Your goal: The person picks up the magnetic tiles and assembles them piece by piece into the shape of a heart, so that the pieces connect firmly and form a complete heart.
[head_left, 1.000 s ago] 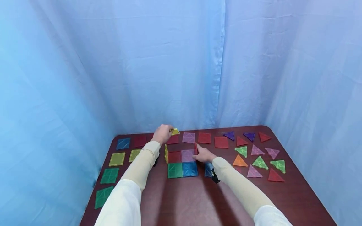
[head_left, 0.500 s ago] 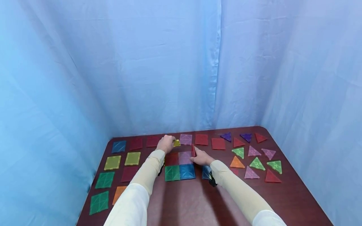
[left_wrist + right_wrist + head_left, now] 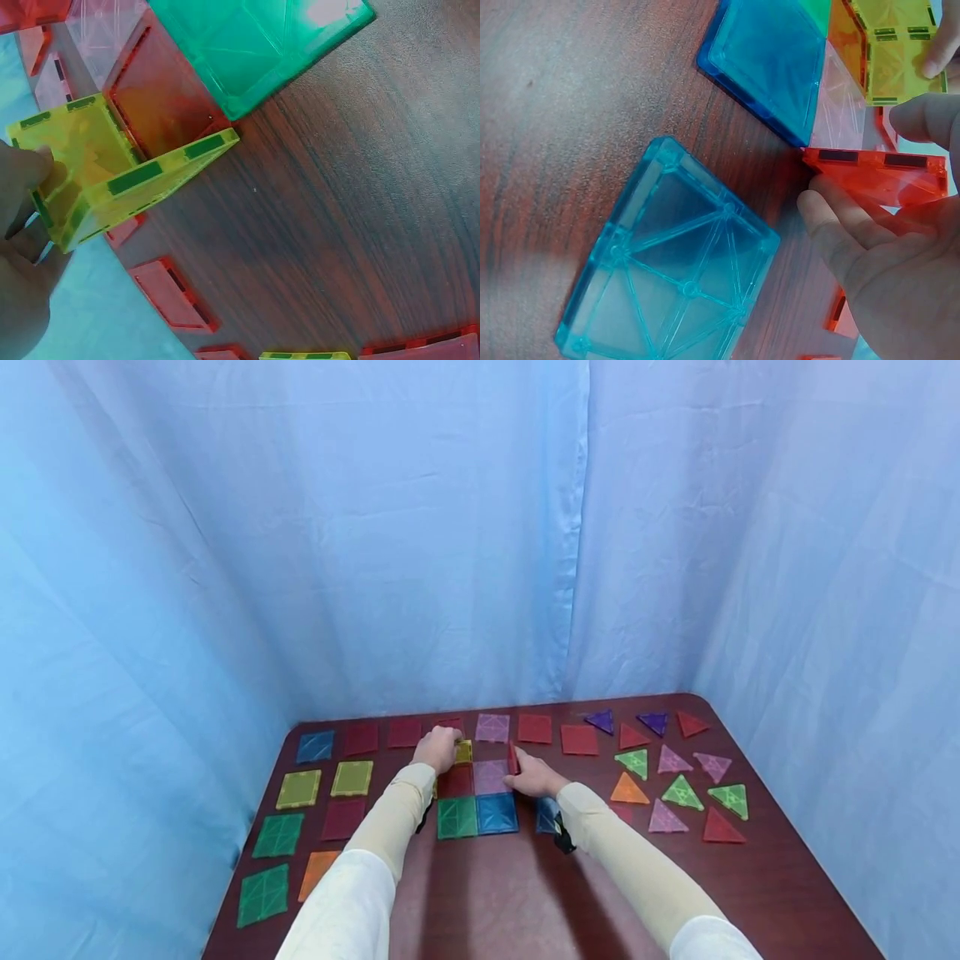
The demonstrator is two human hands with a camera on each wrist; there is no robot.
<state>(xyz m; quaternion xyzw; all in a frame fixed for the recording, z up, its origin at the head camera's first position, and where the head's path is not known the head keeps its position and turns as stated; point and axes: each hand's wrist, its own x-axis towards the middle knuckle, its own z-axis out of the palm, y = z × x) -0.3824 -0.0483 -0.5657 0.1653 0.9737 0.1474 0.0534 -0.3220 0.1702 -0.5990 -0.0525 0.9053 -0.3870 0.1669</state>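
Note:
Several flat magnetic tiles form a block mid-table: red (image 3: 455, 782), pink (image 3: 491, 777), green (image 3: 457, 817) and blue (image 3: 497, 814). My left hand (image 3: 437, 749) pinches a yellow square tile (image 3: 79, 139), thumb on its inner face. That tile stands upright at the red tile's far edge. Its side meets a second yellow tile (image 3: 150, 184), upright along the red tile's left edge. My right hand (image 3: 535, 775) holds a red square tile (image 3: 885, 176) upright at the pink tile's right edge, fingers on its outer face and thumb on the other side.
Square tiles, such as green (image 3: 278, 836), yellow (image 3: 352, 778) and orange (image 3: 317, 871), lie at left. Red squares (image 3: 535, 729) line the back edge. Several triangle tiles (image 3: 682, 794) spread at right. A loose blue tile (image 3: 682, 262) lies near my right wrist. Curtains (image 3: 450, 527) surround the table.
My left hand has brought the yellow tile down from above the back row to the flat red tile's far edge. My right hand stays at the upright red tile. The head view has shifted slightly.

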